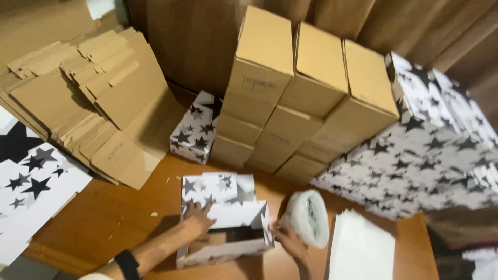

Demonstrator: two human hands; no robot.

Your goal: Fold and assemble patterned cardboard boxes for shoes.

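Observation:
A small white box with black stars [224,218] sits open on the wooden table [114,218], its lid flap raised toward the back. My left hand [198,220] rests on the box's left side with fingers spread on the flap; a black band is on that wrist. At the box's right front corner, my right hand [286,239] touches the edge. A roll of white wrapping material [309,217] lies just right of that hand.
Flat brown cardboard blanks [98,98] are heaped at the left. Stacks of brown boxes [306,93] stand behind, with a small star box [196,132] beside them. A big star-printed box [430,150] fills the right. White sheets [360,249] and star-printed flat sheets [31,181] lie on the table.

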